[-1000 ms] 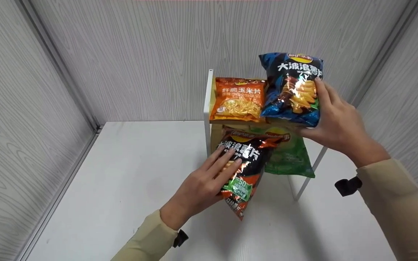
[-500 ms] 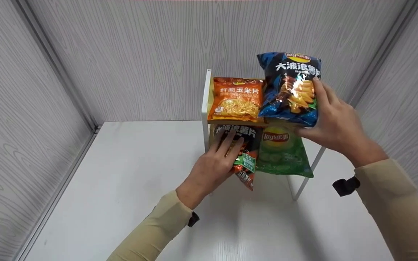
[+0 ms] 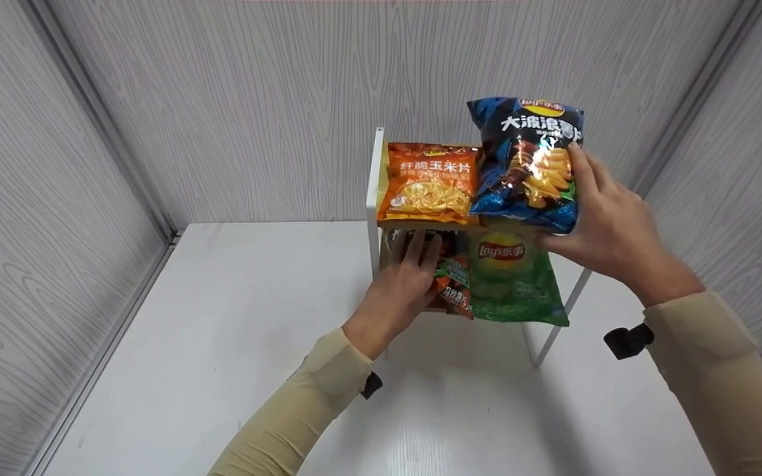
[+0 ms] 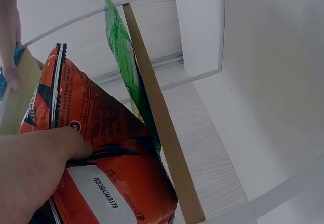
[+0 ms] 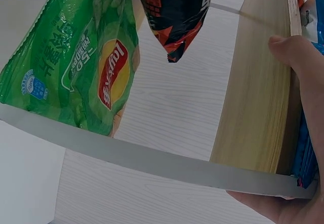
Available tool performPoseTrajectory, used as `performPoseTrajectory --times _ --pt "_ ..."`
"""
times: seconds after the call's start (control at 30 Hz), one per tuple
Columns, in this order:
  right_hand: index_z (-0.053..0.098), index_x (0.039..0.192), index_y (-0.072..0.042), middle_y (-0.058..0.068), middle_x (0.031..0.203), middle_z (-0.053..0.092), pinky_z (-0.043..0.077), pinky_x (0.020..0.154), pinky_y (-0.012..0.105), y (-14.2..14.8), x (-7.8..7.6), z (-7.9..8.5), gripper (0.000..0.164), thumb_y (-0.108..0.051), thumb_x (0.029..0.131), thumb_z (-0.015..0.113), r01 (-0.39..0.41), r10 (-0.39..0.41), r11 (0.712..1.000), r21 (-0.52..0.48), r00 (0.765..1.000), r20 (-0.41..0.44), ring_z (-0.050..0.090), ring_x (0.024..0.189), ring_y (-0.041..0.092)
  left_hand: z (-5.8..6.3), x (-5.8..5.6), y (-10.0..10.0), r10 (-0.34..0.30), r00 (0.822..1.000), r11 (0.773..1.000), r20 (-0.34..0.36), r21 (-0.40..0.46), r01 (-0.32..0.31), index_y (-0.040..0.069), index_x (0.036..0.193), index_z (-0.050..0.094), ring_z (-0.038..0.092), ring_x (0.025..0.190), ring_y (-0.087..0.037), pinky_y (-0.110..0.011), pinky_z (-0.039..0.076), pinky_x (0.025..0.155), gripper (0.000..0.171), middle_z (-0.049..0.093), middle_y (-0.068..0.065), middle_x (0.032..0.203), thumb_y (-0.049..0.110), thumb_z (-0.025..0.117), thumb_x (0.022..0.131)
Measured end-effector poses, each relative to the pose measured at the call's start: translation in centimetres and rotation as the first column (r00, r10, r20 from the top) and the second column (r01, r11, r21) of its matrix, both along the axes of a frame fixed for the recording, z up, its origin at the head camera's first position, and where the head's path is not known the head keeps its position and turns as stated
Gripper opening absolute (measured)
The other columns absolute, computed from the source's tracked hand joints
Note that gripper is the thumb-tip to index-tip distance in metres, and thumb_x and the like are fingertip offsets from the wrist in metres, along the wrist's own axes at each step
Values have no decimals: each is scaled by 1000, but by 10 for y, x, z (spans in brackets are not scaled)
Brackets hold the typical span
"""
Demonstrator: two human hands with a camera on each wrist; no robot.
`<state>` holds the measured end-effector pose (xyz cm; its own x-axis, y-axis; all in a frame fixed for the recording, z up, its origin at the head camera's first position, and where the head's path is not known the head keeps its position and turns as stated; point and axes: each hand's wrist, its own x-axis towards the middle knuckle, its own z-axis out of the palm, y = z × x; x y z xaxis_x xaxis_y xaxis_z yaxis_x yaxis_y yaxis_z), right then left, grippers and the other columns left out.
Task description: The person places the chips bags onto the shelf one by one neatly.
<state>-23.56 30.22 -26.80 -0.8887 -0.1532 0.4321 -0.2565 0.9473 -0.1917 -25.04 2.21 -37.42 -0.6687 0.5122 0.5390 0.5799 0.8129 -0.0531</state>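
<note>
My left hand [image 3: 397, 291] holds a black-and-orange bag of potato chips [image 3: 458, 291] at the left of the rack's lower level. Its fingers lie across the bag's front; in the left wrist view the thumb [image 4: 71, 143] presses the orange back. Up on the top level, my right hand [image 3: 619, 231] grips the right side of a blue bag of potato chips [image 3: 526, 165]. The right wrist view has that thumb [image 5: 298, 54] against the underside of the wooden shelf board [image 5: 255, 92]. Most of the right fingers are hidden there.
An orange bag of corn chips [image 3: 430, 185] stands at the top left of the rack. Below the blue bag leans a green bag of chips [image 3: 513, 284]. The rack's white side frame [image 3: 373, 192] rises on the left, above a white tabletop [image 3: 255, 291].
My left hand has moved the black-and-orange bag away from me and under the upper shelf, beside the green bag. The right hand and blue bag have stayed almost still.
</note>
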Motion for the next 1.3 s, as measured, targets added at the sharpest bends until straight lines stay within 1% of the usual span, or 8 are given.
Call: performPoseTrajectory --times 0.17,0.37,0.53,0.73,0.97,1.1,1.23,1.3 --pt "2 160 -25 18 161 24 38 97 74 -1 0 0 120 -55 73 80 -1 1 1000 -2 1000 -5 49 121 54 -2 -1 3 35 998 999 58 -19 -34 6 148 41 43 138 -44 -51 45 108 77 36 -19 154 34 78 85" --pt "3 160 -22 19 160 26 41 97 72 -3 1 0 118 -51 75 80 -9 9 1000 6 1000 -12 50 119 54 -13 0 4 101 992 989 72 -117 -92 10 150 41 44 137 -46 -58 46 105 86 40 -19 154 46 78 81" --pt "3 160 -24 18 161 25 39 98 72 -3 1 0 119 -51 74 81 -10 10 1000 -3 1000 -13 48 121 54 -19 3 9 151 981 977 122 -169 -130 12 155 29 34 143 -45 -63 41 107 101 31 -16 159 54 76 77" --pt "2 160 -25 18 160 26 39 97 72 -1 1 1 120 -55 74 79 -9 9 1000 -2 1000 -14 49 120 53 -23 6 12 186 978 959 95 -234 -159 12 158 19 25 148 -45 -65 36 111 111 22 -16 163 59 74 74" --pt "2 160 -26 18 161 25 37 98 74 0 1 0 121 -56 73 80 -3 3 1000 -2 1000 1 47 121 55 -29 4 11 161 986 969 48 -195 -149 12 157 22 28 146 -45 -64 33 113 112 25 -17 161 60 76 72" --pt "3 160 -25 18 160 26 37 98 74 0 1 0 121 -56 73 80 -8 8 1000 -4 1000 -13 48 121 54 -30 1 11 149 987 976 55 -167 -138 11 157 20 27 147 -45 -63 34 113 114 24 -18 161 59 78 71" --pt "2 160 -25 18 161 25 38 97 73 0 0 0 121 -57 73 79 -2 2 1000 6 1000 -11 48 123 54 -30 2 8 109 992 987 70 -124 -100 12 158 16 23 149 -43 -64 30 115 118 20 -19 163 56 81 69" --pt "2 160 -25 18 161 25 38 98 73 0 0 0 121 -58 73 79 1 -1 1000 9 1000 -4 47 123 54 -30 3 5 74 996 992 58 -102 -68 12 159 16 22 150 -42 -62 28 117 118 20 -21 163 55 81 70"
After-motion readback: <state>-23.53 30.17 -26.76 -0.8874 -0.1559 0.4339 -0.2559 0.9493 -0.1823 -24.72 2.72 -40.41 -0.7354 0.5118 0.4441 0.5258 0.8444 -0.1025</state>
